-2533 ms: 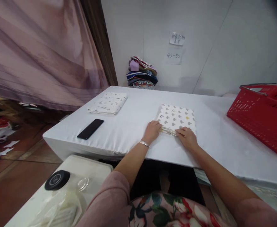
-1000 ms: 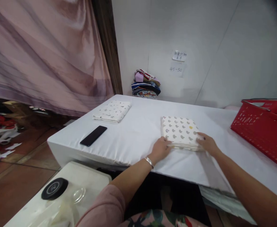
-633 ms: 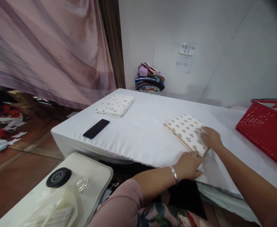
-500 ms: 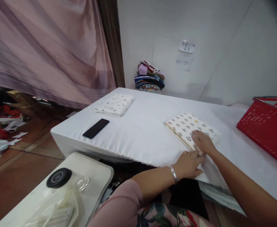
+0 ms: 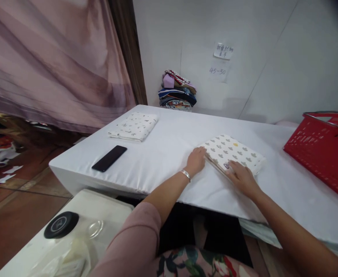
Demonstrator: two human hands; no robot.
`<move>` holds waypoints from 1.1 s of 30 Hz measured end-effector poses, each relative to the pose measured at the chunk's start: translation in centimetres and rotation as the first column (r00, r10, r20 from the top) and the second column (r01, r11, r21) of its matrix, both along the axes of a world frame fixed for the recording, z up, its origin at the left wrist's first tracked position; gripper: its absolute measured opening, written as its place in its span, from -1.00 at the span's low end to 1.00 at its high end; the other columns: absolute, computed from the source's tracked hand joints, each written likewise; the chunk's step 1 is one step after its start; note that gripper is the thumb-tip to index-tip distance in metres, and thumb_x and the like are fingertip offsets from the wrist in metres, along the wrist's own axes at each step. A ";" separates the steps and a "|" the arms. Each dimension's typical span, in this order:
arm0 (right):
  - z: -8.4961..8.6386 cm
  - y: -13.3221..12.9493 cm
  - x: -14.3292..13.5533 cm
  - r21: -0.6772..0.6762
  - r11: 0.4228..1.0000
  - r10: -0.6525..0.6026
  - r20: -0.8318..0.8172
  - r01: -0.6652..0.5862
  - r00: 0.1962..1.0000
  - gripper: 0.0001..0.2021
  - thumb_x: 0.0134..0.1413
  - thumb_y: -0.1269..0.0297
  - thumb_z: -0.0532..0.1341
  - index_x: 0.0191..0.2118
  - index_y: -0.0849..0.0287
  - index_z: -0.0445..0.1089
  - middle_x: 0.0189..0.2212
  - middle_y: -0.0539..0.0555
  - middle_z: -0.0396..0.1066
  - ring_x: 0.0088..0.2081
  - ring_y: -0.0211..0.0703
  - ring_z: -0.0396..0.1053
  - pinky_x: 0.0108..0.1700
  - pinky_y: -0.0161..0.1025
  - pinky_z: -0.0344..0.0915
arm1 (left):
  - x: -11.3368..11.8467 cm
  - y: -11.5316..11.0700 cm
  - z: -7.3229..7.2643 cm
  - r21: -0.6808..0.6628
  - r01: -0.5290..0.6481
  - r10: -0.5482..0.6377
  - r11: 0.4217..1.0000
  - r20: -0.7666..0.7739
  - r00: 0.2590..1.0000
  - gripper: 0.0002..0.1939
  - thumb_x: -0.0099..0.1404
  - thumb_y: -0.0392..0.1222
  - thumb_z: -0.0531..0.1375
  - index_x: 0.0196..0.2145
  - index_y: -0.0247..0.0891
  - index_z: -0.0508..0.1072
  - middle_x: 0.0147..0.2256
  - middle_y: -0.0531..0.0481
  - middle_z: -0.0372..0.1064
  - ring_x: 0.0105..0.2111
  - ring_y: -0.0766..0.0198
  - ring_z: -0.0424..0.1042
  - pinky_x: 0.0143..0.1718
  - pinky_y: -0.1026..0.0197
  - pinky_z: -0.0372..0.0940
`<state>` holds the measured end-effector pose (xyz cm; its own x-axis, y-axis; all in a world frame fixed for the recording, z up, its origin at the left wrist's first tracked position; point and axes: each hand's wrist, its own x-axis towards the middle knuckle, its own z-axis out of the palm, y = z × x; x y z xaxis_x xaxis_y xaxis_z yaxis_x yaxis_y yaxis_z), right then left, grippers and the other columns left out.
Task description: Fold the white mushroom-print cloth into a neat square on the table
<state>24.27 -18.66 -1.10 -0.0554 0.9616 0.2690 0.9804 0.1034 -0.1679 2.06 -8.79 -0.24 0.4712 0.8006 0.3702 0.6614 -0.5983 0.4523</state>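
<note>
A folded white cloth (image 5: 235,152) printed with grey shapes and one yellow one lies on the white-covered table (image 5: 171,146). My left hand (image 5: 196,159) is at its left corner, with the fingers closed on the edge and a silver bracelet on the wrist. Along the front edge, my right hand (image 5: 242,179) rests on top with the fingers stretched out over the fabric. Farther left lies a second folded white cloth (image 5: 134,127) with small dark prints, apart from both hands.
A black phone (image 5: 109,158) lies near the table's front left edge. At the right stands a red basket (image 5: 322,154). Stacked folded fabrics (image 5: 177,92) are by the wall. A white surface (image 5: 105,209) at lower left holds a black round object (image 5: 61,224) and a plastic bag.
My left hand has moved left and away from me, from beside my right hand to the cloth's left corner. The right hand stays on the front edge. The view has shifted slightly.
</note>
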 end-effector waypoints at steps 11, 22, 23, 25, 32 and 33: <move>-0.9 -1.9 3.4 0.023 0.985 0.165 0.193 -0.173 0.967 -0.53 0.24 0.15 -0.03 0.25 -0.02 0.09 0.26 0.10 0.06 0.24 0.01 0.03 0.20 0.09 -0.03 | -0.1 4.0 -0.8 -0.054 0.088 -0.095 0.995 -0.130 0.987 -0.66 0.31 -0.33 0.01 -0.01 -0.16 0.40 0.02 -0.05 0.27 -0.03 0.18 0.27 -0.01 0.17 0.23; -0.5 -3.0 5.0 0.050 0.999 -0.005 0.102 0.000 0.995 -0.55 0.16 0.23 0.04 0.18 0.02 0.22 0.21 0.17 0.15 0.25 0.09 0.02 0.18 0.23 -0.08 | 0.4 -1.3 -0.1 0.073 0.132 -0.114 0.989 -0.218 0.969 -0.74 0.30 -0.22 0.09 -0.05 -0.14 0.38 0.00 -0.09 0.25 0.00 0.11 0.21 -0.04 0.10 0.18; -0.5 -2.9 4.6 0.059 0.998 -0.006 0.078 0.001 0.997 -0.56 0.16 0.22 0.04 0.17 0.03 0.23 0.20 0.18 0.17 0.24 0.08 0.04 0.18 0.23 -0.06 | 0.6 -1.2 -0.1 0.094 0.152 -0.129 0.984 -0.213 0.969 -0.75 0.30 -0.22 0.10 -0.06 -0.14 0.38 0.04 -0.09 0.23 0.03 0.10 0.18 -0.01 0.08 0.15; -0.6 -2.5 4.2 0.083 0.996 -0.019 0.035 0.016 0.999 -0.59 0.19 0.21 0.02 0.14 0.05 0.27 0.16 0.17 0.23 0.21 0.05 0.10 0.18 0.19 -0.03 | 1.1 -1.1 -0.1 0.118 0.201 -0.174 0.972 -0.203 0.964 -0.74 0.29 -0.23 0.10 -0.06 -0.12 0.38 0.07 -0.07 0.22 0.07 0.11 0.15 0.02 0.07 0.11; 0.1 -1.3 4.4 0.088 0.995 -0.034 -0.057 0.039 0.998 -0.64 0.22 0.21 -0.01 0.00 0.12 0.42 0.04 0.14 0.38 0.09 -0.04 0.28 0.12 -0.02 0.16 | 2.4 -0.7 0.3 0.041 0.174 -0.166 0.984 -0.154 0.974 -0.77 0.32 -0.23 0.06 -0.13 -0.13 0.45 -0.12 -0.02 0.36 -0.05 0.16 0.24 -0.05 0.10 0.13; 0.4 -1.2 4.5 0.078 0.996 -0.026 -0.071 0.032 0.997 -0.65 0.22 0.21 0.00 -0.01 0.11 0.43 0.02 0.12 0.40 0.08 -0.05 0.30 0.11 -0.05 0.18 | 2.4 -0.6 0.5 0.035 0.177 -0.170 0.984 -0.152 0.974 -0.77 0.33 -0.22 0.06 -0.13 -0.13 0.45 -0.13 -0.02 0.36 -0.06 0.16 0.24 -0.05 0.10 0.13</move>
<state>28.73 -19.82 -0.72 -0.0063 0.9380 0.3465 0.9692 0.0910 -0.2287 4.43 -9.43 0.25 0.6538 0.6849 0.3216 0.6030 -0.7284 0.3253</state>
